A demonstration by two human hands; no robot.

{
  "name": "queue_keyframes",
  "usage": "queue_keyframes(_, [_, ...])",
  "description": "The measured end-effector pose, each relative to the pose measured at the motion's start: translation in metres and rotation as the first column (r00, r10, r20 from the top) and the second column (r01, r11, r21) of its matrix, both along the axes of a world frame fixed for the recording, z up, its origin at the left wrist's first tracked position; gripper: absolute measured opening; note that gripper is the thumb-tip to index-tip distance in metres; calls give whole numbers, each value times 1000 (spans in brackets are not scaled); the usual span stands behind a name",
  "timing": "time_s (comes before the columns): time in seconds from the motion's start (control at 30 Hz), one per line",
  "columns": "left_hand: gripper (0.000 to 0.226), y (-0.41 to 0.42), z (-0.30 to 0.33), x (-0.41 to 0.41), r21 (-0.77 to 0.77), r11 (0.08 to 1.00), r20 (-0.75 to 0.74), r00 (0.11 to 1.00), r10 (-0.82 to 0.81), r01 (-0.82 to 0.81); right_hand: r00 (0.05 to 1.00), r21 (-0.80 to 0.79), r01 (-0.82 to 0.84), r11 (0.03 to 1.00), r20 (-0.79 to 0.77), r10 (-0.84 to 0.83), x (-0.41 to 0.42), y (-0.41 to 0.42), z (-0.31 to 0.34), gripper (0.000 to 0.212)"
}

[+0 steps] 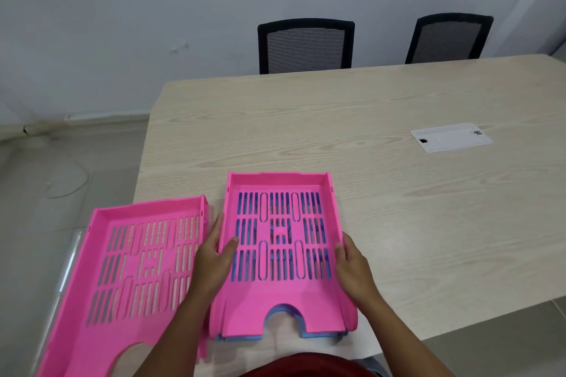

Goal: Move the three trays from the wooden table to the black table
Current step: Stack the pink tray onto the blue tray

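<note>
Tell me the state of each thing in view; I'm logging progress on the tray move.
Left pink tray: flat on the wooden table, overhanging its edge, untouched.
Right pink tray: stacked on a blue tray, gripped at both sides.
Left hand: on the stack's left wall.
Right hand: on its right wall.
Two chairs: unoccupied.

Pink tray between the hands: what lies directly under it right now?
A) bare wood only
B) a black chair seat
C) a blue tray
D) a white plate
C: blue shows through the slots of the pink tray and a blue tray edge peeks out along its near side, while the left hand and right hand grip its sides.
</note>
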State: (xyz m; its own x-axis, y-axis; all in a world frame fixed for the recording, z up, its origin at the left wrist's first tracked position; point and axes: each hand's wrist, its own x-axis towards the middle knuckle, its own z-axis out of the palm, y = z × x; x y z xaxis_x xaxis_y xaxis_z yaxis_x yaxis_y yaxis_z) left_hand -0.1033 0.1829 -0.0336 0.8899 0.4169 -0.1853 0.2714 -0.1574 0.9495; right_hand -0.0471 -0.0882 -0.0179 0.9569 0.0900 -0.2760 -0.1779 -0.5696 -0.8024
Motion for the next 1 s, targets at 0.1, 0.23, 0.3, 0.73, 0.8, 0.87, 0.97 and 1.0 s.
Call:
queue_keyframes(0.1, [68,-11,0,1,1,999,5,999,53,-53,1000,25,-16,1000,4,16,10,-5,0,36])
queue_keyframes(0.23, [69,-23,2,6,21,994,-15,994,105,-105,999,17,-49,999,24,48,29,-12,-1,37])
queue_keyframes(0.3, [72,-28,3,10,52,991,-16,992,126,-125,997,2,-65,998,45,64,41,-15,-2,38])
queue_keyframes(0.73, [79,-47,-5,49,133,984,-82,988,132,-120,996,19,-84,996,24,84,89,-35,-3,35])
queue_keyframes(0.8, [78,-47,0,50,142,985,-81,990,112,-100,997,5,-75,997,29,75,90,-38,-5,35])
queue_keyframes(0.87, [76,-47,1,50,122,988,-88,991,101,-90,997,1,-49,999,56,48,89,-40,-5,34])
queue_keyframes(0.97, [72,-46,3,48,117,989,-109,988,108,-95,987,-17,-16,1000,158,18,87,-39,-1,33])
queue_keyframes(1.0, [71,-46,4,48,124,987,-109,987,116,-102,979,-17,-6,1000,202,10,87,-38,3,34])
